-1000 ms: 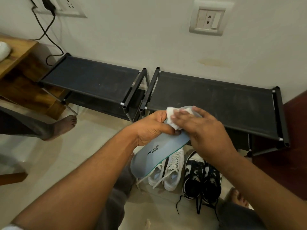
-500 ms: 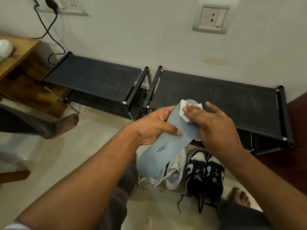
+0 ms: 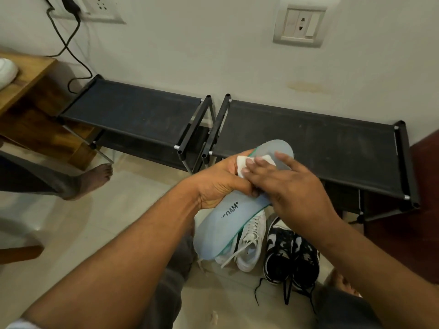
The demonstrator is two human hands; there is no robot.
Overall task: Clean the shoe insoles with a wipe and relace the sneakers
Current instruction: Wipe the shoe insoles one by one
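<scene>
one insole [image 3: 228, 224] gripped in left fingers [image 3: 228, 161], wipe [image 3: 240, 165] under flat right fingers [image 3: 261, 166]

Bare forearms [image 3: 133, 248], grey trousers [image 3: 169, 290] (bare foot [image 3: 341, 282])

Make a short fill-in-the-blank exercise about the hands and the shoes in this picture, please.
1. The left hand grips a pale blue ____.
2. The right hand presses a white ____ onto it with straight fingers.
3. The white sneakers stand on the floor, to the ____ of the black-and-white sneakers.

Missing words: insole; wipe; left.
</scene>
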